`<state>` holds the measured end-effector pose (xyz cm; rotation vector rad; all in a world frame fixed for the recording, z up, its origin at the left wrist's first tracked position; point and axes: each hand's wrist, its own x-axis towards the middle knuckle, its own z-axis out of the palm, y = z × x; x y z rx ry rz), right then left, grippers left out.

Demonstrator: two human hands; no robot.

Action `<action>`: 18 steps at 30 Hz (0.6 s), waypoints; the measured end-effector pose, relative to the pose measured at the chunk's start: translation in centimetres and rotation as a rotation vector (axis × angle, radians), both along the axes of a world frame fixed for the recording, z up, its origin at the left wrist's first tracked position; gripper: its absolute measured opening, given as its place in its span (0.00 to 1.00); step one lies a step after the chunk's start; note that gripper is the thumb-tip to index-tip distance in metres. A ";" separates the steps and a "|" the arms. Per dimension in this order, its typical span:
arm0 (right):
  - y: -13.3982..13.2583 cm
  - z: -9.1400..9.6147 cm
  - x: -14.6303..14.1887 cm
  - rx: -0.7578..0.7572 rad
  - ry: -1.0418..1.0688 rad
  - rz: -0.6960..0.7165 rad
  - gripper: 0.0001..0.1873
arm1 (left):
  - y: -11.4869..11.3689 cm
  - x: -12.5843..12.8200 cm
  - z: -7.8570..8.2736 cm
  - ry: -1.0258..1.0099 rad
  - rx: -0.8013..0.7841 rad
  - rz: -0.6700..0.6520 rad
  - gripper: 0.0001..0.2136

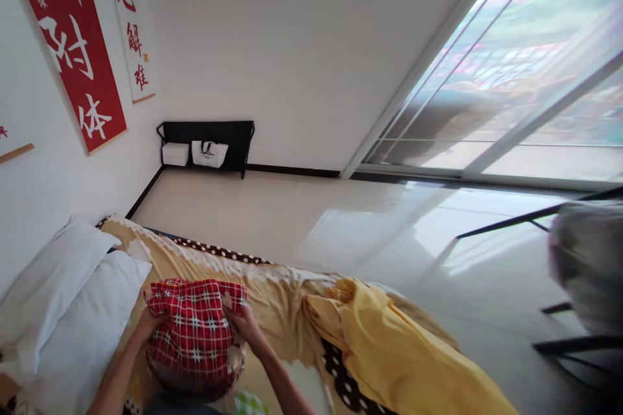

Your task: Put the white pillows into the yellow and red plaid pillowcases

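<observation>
Your left hand and right hand both pinch the cloth by its sides; looks light and floppy, so grab the edges.

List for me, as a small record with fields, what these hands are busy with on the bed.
held thing: red-and-white checked cloth, bunched up
left hand: left hand grips the cloth's left edge
right hand: right hand grips its right edge
beneath: beige patterned bedspread
to the left: two white pillows
to the right: crumpled yellow fabric sheet
far wall: low black shelf
</observation>
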<state>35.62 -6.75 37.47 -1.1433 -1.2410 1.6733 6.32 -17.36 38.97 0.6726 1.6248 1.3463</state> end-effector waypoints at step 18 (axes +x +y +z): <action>0.1 6.5 3.0 0.457 -0.570 -0.288 0.34 | 1.2 1.7 0.4 0.202 0.085 0.202 0.29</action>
